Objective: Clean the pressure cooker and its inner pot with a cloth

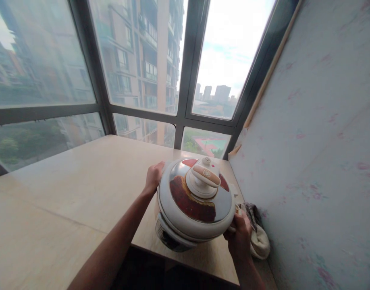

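Observation:
A white electric pressure cooker (185, 231) with its lid on is between my two hands, over the front edge of the pale sill. The lid has a shiny metal top with brown-red patches, a beige handle and a small round valve. My left hand (154, 176) grips the cooker's left side, its fingertips hidden behind the body. On the right, my right hand (240, 231) is closed around the side handle. A control panel shows on the lower front. I cannot tell whether the base rests on the sill or is just above it.
The pale stone sill (67, 181) stretches left and back to the grey-framed windows (181, 100). A bundled cloth (259, 241) lies at the right, against the flower-patterned wall (318, 161). Torn wallpaper (235, 151) sticks out by the window corner.

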{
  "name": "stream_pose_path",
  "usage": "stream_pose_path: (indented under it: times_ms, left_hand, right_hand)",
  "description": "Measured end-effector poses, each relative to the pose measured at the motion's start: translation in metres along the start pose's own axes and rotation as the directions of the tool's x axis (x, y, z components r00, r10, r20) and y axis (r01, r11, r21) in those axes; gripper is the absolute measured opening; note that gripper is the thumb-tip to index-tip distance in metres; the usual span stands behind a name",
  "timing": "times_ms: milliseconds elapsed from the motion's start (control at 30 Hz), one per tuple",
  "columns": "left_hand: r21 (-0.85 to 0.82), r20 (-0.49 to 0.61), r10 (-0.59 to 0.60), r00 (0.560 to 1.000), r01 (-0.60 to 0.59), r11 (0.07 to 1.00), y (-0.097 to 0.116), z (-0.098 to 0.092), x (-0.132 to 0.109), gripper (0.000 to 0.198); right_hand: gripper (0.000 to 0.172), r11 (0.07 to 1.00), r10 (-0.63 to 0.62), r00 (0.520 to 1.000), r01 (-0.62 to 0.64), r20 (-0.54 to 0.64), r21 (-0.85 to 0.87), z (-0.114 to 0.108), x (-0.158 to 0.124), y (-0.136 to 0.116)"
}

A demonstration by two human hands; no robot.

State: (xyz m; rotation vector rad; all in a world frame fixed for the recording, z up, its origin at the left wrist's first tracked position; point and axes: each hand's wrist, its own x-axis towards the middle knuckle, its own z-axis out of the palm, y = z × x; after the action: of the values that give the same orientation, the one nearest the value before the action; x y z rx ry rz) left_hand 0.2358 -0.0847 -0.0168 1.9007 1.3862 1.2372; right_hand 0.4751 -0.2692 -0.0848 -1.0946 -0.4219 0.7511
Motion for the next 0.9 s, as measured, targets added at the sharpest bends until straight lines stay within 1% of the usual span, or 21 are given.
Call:
stream_pose_path:
  times_ms: [167,367,567,767,900]
  left_hand:
    - [0.057,0.003,-0.005,1.000,0.005,0.998,-0.009,0.000,-0.002,0.020]
    - [0.092,0.015,0.015,1.000,-0.016,0.996,-0.020,0.001,0.001,0.021]
    - [0.117,0.037,-0.066,0.997,0.061,0.991,-0.036,0.001,0.005,0.023]
    - [0.101,0.015,-0.113,0.994,0.111,0.989,-0.056,0.002,0.002,0.027]
    - [0.059,-0.001,-0.119,0.993,0.119,0.991,-0.060,0.001,-0.002,0.028]
  right_hand:
    - [0.034,1.000,-0.015,1.000,0.015,0.013,-0.002,0.006,-0.002,-0.001]
    - [0.035,0.999,-0.040,0.999,0.040,0.026,-0.017,0.012,0.000,-0.002]
    - [0.035,0.998,-0.057,0.998,0.058,0.029,-0.037,0.024,0.007,0.001]
    - [0.033,0.997,-0.013,0.999,0.016,0.044,-0.075,0.036,0.016,0.002]
    - [0.035,0.996,-0.012,0.998,0.017,0.060,-0.092,0.036,0.017,0.001]
